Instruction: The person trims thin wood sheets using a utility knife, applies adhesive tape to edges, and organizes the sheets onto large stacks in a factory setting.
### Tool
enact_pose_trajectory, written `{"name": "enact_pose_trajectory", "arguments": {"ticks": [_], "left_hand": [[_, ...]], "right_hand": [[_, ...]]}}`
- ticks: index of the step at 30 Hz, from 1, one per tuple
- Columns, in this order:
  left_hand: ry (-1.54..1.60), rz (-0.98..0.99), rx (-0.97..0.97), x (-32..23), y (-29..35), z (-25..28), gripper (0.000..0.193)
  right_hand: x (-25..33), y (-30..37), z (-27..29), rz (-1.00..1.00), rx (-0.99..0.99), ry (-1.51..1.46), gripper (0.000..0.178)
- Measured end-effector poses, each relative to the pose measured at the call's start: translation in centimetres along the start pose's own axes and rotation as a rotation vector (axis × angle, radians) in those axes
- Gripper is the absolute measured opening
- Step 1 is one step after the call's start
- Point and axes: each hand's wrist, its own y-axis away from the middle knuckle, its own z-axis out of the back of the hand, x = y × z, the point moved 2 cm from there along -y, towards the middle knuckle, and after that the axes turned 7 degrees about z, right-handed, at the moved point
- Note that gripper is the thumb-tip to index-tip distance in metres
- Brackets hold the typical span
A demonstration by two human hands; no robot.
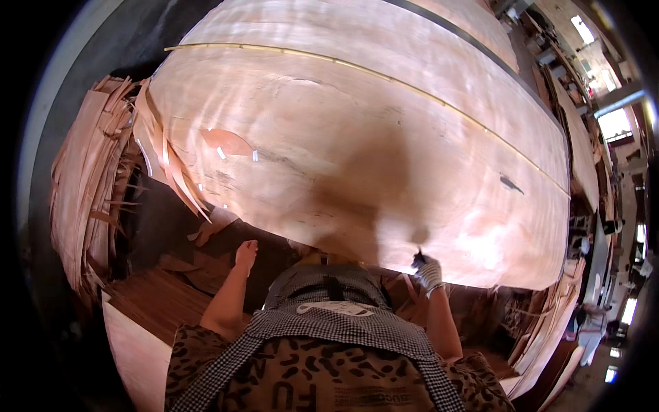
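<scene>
A broad, pale wood veneer sheet (288,137) lies spread in front of me. My left hand (247,255) is bare and hangs just off its near edge, fingers curled together. Whether anything small is pinched in them does not show. My right hand (431,273), in a pale striped glove, is closed at the near edge, around a small dark tool (418,259) whose exact kind I cannot make out. A reddish veneer patch (229,142) with bits of white tape (255,156) sits on the left part of the sheet. Farther right is a dark hole (509,183).
Across the far part of the sheet runs a thin bamboo stick (336,60). Torn strips (171,161) hang off its left edge, beside a stack of ragged veneer (89,172). More veneer scraps (161,292) lie low at my left. A person (592,329) is far right.
</scene>
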Motion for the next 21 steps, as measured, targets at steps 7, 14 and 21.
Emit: {"name": "enact_pose_trajectory", "arguments": {"ticks": [7, 14, 21], "left_hand": [[0.113, 0.015, 0.251, -4.9, 6.5, -7.1, 0.029], [-0.155, -0.075, 0.185, -0.6, 10.8, -7.7, 0.034], [-0.708, 0.165, 0.092, 11.3, 18.7, -2.7, 0.036]], "right_hand": [[12.8, -19.5, 8.0, 0.142, -0.284, -0.186, 0.019], [20.5, -37.7, 9.7, 0.668, -0.347, 0.777, 0.035], [24.3, -43.0, 7.7, 0.451, -0.079, 1.303, 0.034]]}}
